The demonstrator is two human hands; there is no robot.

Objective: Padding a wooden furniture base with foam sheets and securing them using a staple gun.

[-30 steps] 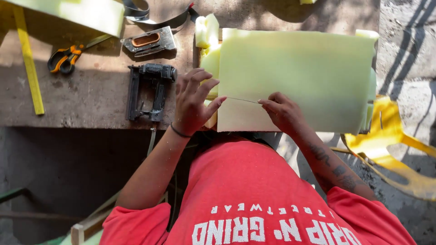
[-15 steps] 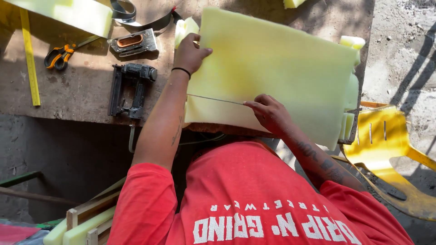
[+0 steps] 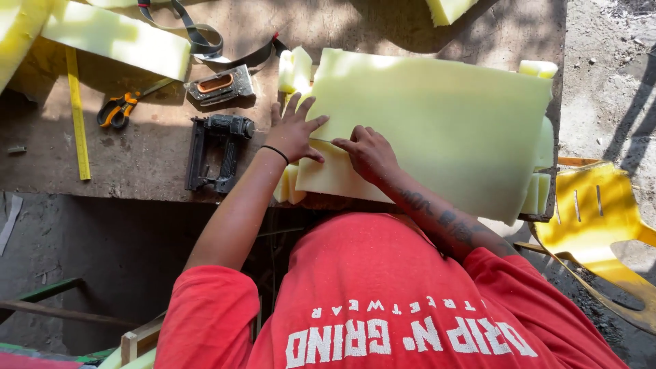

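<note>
Big pale-green foam sheet (image 3: 437, 130) lay flat on workbench (image 3: 150, 157), long axis running 9 to 3, thin cut line near its 7 o'clock corner. Left hand (image 3: 295, 131) spread flat, pressing the sheet's 9 o'clock edge, gripping nothing; right hand (image 3: 369, 152) curled at the line, anything pinched not discernible. Nail gun (image 3: 215, 152) and scissors (image 3: 119, 109) lay at 9; free room toward 3.

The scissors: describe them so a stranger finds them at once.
Start at the brown workbench and go to its left part, between the yellow ruler and the black nail gun. The scissors lie there, the only tool with orange handles.
</note>
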